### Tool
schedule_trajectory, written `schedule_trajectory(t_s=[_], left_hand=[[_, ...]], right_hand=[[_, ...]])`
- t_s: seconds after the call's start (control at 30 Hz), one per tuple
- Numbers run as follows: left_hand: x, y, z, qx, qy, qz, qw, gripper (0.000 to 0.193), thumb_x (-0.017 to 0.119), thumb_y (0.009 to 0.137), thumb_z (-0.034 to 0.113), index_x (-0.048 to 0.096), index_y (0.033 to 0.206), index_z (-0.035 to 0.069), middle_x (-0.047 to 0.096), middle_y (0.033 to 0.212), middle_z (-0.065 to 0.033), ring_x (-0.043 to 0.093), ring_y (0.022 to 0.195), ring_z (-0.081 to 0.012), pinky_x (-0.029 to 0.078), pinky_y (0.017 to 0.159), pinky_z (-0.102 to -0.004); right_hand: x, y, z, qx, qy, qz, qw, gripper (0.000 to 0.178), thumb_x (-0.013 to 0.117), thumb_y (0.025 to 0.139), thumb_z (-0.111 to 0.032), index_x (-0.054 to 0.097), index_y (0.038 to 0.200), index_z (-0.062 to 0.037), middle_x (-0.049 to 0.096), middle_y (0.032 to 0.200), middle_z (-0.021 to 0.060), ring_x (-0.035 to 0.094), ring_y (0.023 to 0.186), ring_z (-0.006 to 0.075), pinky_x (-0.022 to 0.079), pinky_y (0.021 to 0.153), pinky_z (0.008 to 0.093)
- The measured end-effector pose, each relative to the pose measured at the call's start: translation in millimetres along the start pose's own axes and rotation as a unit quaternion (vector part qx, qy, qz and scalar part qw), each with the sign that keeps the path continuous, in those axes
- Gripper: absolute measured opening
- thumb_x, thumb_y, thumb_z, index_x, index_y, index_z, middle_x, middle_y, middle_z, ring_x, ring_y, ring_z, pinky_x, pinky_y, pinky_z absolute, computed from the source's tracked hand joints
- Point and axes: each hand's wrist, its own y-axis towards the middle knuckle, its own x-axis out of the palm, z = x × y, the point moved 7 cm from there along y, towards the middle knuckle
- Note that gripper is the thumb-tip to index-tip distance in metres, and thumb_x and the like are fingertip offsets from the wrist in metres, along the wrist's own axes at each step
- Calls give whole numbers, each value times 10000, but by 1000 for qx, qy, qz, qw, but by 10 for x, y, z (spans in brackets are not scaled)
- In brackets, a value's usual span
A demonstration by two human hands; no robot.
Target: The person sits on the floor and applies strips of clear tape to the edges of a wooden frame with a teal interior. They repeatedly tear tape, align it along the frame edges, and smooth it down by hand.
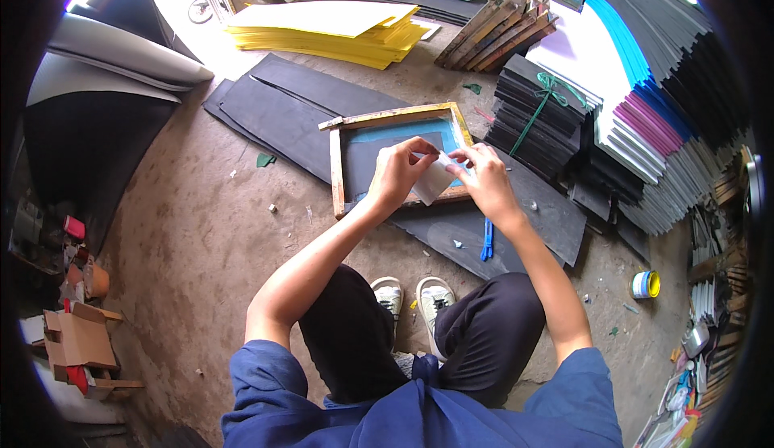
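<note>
Between my hands, above a wooden frame, hangs a small whitish sheet point(434, 185), thin like film or paper. My left hand point(393, 176) pinches its upper left edge between thumb and fingers. On the other side, my right hand point(488, 180) grips its upper right edge, fingers bent. The wooden frame point(337, 172) has a blue mesh and a dark panel inside it, like a printing screen. It rests on large dark foam sheets point(294, 93) laid on the floor. A slim blue tool point(487, 240) lies nearer me, below my right hand.
Yellow sheets point(322, 37) are stacked ahead, with wooden frames point(496, 29) leaning beside them. A string-tied black stack point(532, 109) and coloured sheets stand at right. A yellow-and-blue can point(646, 284) is on the right floor, a cardboard box point(85, 335) at left.
</note>
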Motion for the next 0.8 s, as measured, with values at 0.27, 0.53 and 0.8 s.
schedule_trajectory(t_s=[0.27, 0.53, 0.8], left_hand=[[100, -15, -79, -27, -168, -27, 985, 258, 628, 821, 170, 606, 1028, 18, 652, 950, -84, 604, 876, -138, 459, 777, -272], [397, -96, -202, 185, 75, -166, 966, 413, 688, 751, 255, 554, 1069, 27, 618, 966, -177, 568, 1000, -291, 255, 1052, -440], [425, -46, -134, 203, 249, -85, 943, 389, 591, 816, 354, 569, 1020, 23, 631, 715, -155, 614, 765, -303, 386, 795, -378]], right_hand=[[55, 85, 167, 21, 21, 57, 998, 90, 641, 742, -75, 592, 793, -18, 584, 787, 121, 554, 769, 277, 442, 701, 366], [-165, 74, 247, 9, -107, 125, 986, 76, 641, 754, -161, 616, 769, -92, 599, 810, 31, 502, 868, 234, 368, 769, 377], [-201, -12, 403, 54, -180, 122, 975, 81, 631, 769, -183, 586, 754, -117, 593, 814, 17, 496, 854, 227, 336, 756, 387]])
